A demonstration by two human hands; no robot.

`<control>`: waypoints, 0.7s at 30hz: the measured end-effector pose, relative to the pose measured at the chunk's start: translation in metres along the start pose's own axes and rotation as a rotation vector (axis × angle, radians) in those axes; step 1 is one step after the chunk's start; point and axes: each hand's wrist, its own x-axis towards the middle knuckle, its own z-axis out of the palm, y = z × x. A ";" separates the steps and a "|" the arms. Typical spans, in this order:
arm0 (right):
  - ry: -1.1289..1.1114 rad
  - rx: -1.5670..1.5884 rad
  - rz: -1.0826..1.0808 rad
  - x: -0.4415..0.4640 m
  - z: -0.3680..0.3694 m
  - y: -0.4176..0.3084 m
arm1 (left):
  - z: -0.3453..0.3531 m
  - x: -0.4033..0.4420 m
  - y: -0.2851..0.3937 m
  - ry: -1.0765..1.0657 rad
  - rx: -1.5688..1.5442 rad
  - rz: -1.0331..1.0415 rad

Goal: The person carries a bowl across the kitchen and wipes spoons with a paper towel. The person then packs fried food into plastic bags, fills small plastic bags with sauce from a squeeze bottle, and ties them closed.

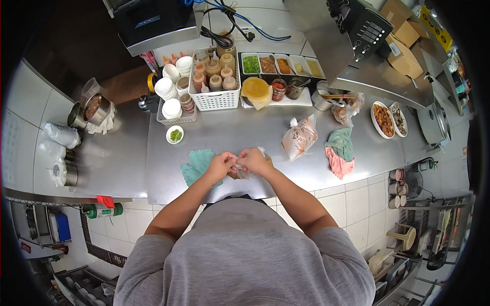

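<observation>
Close to the front edge of the steel counter, my left hand (222,165) and my right hand (254,160) meet, their fingertips pinched together. Both are closed on the top of a small clear plastic bag (243,175), which has something brownish in it. My fingers and wrists cover much of the bag, so its contents cannot be made out. A crumpled teal cloth (196,166) lies beside and partly under my left hand. Up and to the left of it stands a small white bowl of chopped green onion (175,134).
A tied bag (300,137) and green and pink cloths (339,153) lie to the right. At the back are a white basket (214,100) of sauce bottles, stacked cups (166,88) and topping trays (250,63). Oval dishes of food (383,120) sit far right.
</observation>
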 end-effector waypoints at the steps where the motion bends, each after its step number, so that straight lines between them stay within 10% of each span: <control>1: 0.090 -0.225 -0.182 0.002 0.005 0.006 | 0.002 0.000 -0.003 0.037 -0.021 0.028; 11: 0.461 -0.485 -0.563 -0.005 0.025 0.023 | 0.011 -0.003 0.004 0.146 -0.318 -0.058; 15: 0.164 -0.078 -0.174 -0.020 0.009 0.006 | -0.004 0.000 0.012 0.006 -0.167 -0.151; 21: 0.260 -0.162 -0.474 -0.061 -0.001 0.012 | 0.031 -0.025 0.064 -0.086 0.270 0.244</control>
